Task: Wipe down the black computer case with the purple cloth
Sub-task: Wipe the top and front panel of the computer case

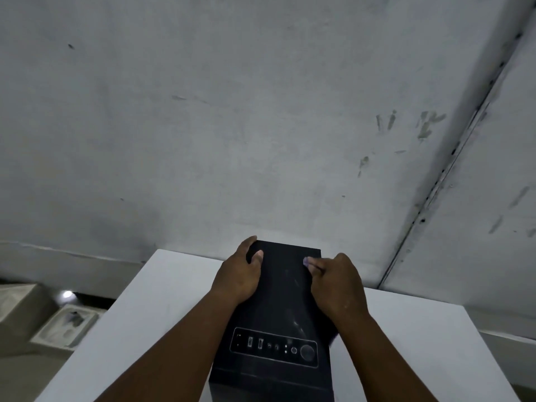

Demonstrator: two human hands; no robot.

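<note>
My left hand [242, 272] grips the far left edge of the black computer case [275, 317], fingers curled over the side and thumb lying on the top panel, steadying it. My right hand [333, 285] is clenched around the purple cloth [307, 261], of which only a small tuft shows past my knuckles, pressed to the top near the far right edge. The case stands on a white table [139, 329], its long axis running from me toward the grey wall [232, 111]. The port panel [274, 346] sits at the near end, unwiped territory by my guess, so the cloth hand must draw back toward me along that axis.
</note>
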